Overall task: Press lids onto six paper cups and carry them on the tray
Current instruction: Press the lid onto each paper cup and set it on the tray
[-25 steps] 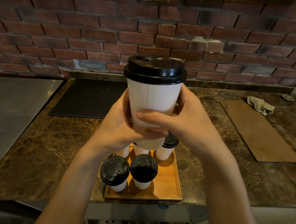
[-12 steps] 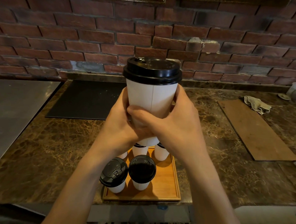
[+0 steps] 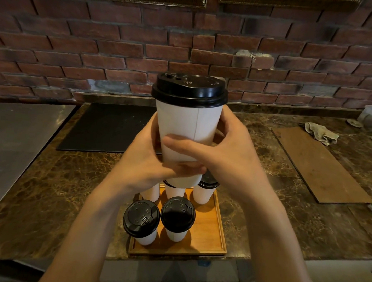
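White paper cup (image 3: 187,130), black lid (image 3: 190,90) on, still held high with your left hand (image 3: 141,160) and right hand (image 3: 229,156) curled round it, tray (image 3: 208,239) of five others below them; ready to set down.

Warm, fairly dim indoor light. The steel panel (image 3: 19,143) at left carries a pale sheen, and the black lid (image 3: 190,89) of the raised cup (image 3: 185,128) shows soft highlights. The cups (image 3: 202,194) on the wooden tray (image 3: 206,232) cast short, diffuse shadows. Wide-angle distortion bows the brick wall (image 3: 78,49) courses toward the edges. The forearms (image 3: 85,243) at the bottom look slightly soft.
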Action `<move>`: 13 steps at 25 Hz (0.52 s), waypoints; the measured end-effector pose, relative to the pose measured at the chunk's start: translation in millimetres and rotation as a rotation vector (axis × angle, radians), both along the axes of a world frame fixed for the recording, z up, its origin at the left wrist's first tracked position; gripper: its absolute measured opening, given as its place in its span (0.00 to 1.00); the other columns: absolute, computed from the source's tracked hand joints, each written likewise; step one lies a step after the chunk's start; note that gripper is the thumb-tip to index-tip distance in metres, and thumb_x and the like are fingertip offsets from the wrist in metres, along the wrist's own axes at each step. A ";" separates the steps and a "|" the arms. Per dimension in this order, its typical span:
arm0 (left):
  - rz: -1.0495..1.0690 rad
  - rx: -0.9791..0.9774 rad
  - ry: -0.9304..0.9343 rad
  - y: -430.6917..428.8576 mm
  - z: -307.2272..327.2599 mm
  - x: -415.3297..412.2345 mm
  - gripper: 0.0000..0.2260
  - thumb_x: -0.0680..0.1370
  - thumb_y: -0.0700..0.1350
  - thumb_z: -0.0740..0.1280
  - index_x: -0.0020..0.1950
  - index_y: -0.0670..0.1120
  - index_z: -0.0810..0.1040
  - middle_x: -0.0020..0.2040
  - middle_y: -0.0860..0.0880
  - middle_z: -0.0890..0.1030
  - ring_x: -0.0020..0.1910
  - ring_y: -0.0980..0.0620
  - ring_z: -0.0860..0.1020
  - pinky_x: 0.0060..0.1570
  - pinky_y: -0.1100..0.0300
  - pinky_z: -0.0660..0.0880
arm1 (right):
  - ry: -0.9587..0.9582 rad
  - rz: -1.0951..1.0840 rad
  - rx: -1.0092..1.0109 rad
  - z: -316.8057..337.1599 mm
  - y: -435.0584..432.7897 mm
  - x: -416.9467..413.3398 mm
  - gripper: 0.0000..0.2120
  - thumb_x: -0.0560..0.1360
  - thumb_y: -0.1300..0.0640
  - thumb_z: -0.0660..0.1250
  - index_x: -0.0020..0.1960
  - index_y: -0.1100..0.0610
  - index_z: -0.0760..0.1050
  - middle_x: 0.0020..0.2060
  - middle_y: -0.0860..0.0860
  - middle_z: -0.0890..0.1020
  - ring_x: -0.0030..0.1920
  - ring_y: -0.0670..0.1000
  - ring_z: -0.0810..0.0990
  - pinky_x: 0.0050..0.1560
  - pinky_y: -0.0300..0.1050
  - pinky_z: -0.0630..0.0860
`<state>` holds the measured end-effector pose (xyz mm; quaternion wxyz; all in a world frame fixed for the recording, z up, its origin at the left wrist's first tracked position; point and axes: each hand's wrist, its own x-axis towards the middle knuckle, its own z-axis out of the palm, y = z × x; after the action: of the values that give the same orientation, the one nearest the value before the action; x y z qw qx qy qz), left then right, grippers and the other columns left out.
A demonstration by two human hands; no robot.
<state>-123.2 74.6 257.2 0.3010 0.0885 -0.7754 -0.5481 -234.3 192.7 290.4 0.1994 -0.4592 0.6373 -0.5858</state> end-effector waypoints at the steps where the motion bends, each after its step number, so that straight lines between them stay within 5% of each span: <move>1: -0.004 -0.002 -0.007 -0.6 0.2 0.5 0.36 0.57 0.51 0.77 0.62 0.60 0.67 0.56 0.68 0.77 0.59 0.64 0.75 0.48 0.74 0.74 | -0.014 0.021 -0.003 -0.4 0.3 -1.2 0.34 0.62 0.48 0.81 0.65 0.46 0.71 0.56 0.41 0.80 0.57 0.40 0.78 0.53 0.45 0.81; 13: -0.109 0.062 0.007 -0.6 -4.5 3.7 0.35 0.60 0.43 0.77 0.64 0.55 0.68 0.56 0.59 0.79 0.57 0.57 0.78 0.46 0.67 0.78 | -0.110 0.245 0.052 -0.8 5.9 -16.9 0.29 0.63 0.54 0.79 0.62 0.48 0.74 0.52 0.43 0.83 0.55 0.43 0.81 0.50 0.37 0.79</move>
<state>-119.5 74.0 252.7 0.2707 0.0534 -0.7606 -0.5877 -251.2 198.5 289.7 0.3160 -0.4953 0.5795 -0.5649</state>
